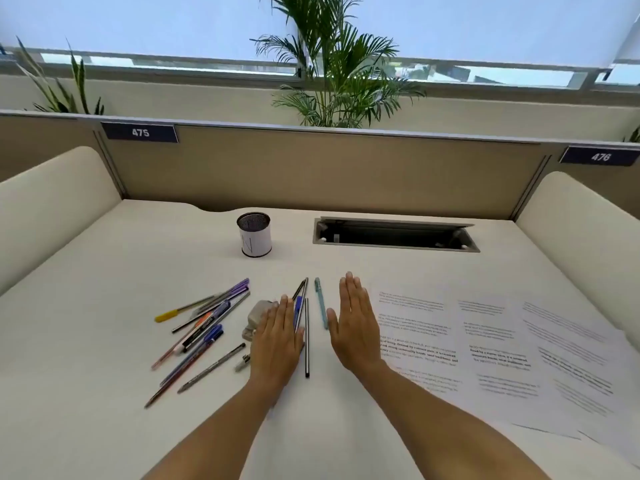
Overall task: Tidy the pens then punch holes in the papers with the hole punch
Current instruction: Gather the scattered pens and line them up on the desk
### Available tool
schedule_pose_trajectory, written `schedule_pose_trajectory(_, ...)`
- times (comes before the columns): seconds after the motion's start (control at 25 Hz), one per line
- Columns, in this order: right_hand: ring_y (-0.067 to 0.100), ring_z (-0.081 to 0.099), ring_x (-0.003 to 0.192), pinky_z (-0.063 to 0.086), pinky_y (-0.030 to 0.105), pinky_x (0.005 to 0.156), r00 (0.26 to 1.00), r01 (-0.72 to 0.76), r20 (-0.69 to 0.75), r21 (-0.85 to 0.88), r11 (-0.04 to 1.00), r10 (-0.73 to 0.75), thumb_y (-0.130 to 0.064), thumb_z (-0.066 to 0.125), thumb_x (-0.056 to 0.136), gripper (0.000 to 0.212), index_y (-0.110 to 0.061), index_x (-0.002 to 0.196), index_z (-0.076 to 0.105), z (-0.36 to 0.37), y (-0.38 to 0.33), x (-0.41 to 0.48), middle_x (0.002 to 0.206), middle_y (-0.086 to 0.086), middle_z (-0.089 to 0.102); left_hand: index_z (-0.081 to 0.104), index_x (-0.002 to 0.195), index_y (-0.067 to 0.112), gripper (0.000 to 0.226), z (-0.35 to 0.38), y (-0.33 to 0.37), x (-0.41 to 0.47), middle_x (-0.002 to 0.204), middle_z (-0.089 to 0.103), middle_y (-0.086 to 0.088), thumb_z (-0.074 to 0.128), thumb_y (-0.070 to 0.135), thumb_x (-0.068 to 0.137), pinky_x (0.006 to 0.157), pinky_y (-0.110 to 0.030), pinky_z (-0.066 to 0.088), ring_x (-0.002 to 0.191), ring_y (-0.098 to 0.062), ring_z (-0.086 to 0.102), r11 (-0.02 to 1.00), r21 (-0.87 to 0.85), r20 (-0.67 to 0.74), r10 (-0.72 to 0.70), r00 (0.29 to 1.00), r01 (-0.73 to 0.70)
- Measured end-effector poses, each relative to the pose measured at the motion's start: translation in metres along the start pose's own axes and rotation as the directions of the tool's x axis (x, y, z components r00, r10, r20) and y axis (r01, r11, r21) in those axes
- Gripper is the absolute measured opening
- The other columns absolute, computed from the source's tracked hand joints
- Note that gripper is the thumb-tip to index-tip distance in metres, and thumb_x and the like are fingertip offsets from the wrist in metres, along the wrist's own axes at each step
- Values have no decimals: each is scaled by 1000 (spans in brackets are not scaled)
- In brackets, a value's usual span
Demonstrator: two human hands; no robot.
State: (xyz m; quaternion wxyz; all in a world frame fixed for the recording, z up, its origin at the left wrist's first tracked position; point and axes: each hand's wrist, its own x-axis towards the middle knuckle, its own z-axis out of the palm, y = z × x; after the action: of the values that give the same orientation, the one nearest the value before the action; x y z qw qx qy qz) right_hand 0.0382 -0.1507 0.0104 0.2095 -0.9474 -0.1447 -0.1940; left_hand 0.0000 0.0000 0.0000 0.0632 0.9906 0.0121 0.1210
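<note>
Status: tidying is judged barely begun and punching not started.

- Far left of the white table point(104, 271): a loose heap of mixed pens and pencils point(204, 327) (purple, blue, orange, grey, one yellow-capped) is spread out, unsorted.
- Just right of the heap: the small grey metal hole punch point(258, 318) lies on the table, its right edge covered by the left hand point(277, 336). Contact cannot be told.
- Left hand: laid flat, fingers straight and together, nothing gripped.
- Between the hands: a few slim dark and blue pens point(307, 341) and one pale blue pen point(321, 303) lie roughly parallel, as if to be swept together.
- Right hand point(355, 327): fingers straight and together, nothing held; the thumb is just beside the pale blue pen.
- Right: several white printed paper sheets point(485, 341) are fanned out, overlapping. No holes can be made out.

Left to do: all pens gathered, presumably into the white cylindrical pen cup with a black mesh rim point(254, 233), which appears empty at the back; papers stacked and punched.

Surroundings: an open grey cable hatch point(394, 234) is set in the table right of the cup. The punch is hemmed in by pens.
</note>
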Motion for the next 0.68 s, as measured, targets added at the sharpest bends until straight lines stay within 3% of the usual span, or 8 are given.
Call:
schedule_pose_trajectory(0.08, 21, 5, 150, 3, 31, 122, 997, -24, 77, 4, 1000, 23, -32, 34, 100, 62, -4, 152, 13, 7, 2, -9, 161, 10, 8, 16, 149, 4, 59, 5, 3, -8, 157, 21, -13, 31, 33, 100, 119, -38, 9, 146, -26, 20, 999, -23, 26, -29, 999, 30)
schedule_pose_trajectory(0.2, 15, -1, 150, -5, 25, 120, 977, -96, 194, 42, 995, 86, -33, 30, 101, 62, -8, 153, 7, 22, 5, -25, 162, 6, 2, 11, 150, 4, 58, 18, 4, -22, 159, 17, -12, 22, 33, 101, 120, -32, 8, 147, -22, 16, 999, -12, 63, -44, 997, 45)
schedule_pose_trajectory(0.32, 12, 0, 150, -7, 21, 118, 963, -132, 246, 90, 987, 106, -34, 30, 102, 62, -10, 153, 6, 30, 5, -29, 163, 4, 3, 9, 150, 3, 58, 20, 5, -25, 158, 17, -13, 22, 32, 101, 120, -31, 11, 147, -22, 16, 999, -15, 97, -34, 995, 35)
schedule_pose_trajectory(0.48, 14, 4, 150, -6, 23, 119, 955, -113, 281, 46, 993, 95, -35, 32, 101, 61, -9, 153, 11, 37, 6, -37, 162, 4, 9, 21, 148, 0, 56, 18, 7, -29, 153, 29, -16, 28, 29, 100, 118, -33, 21, 143, -24, 26, 994, -98, 118, -29, 993, 41)
schedule_pose_trajectory(0.68, 16, 13, 149, 1, 25, 121, 960, -101, 264, 5, 995, 96, -31, 36, 100, 59, -8, 151, 21, 37, 4, -36, 160, 6, 19, 48, 128, -8, 42, 7, 6, -29, 120, 58, -21, 54, 14, 93, 94, -39, 50, 112, -33, 57, 962, -267, 73, -35, 997, 54)
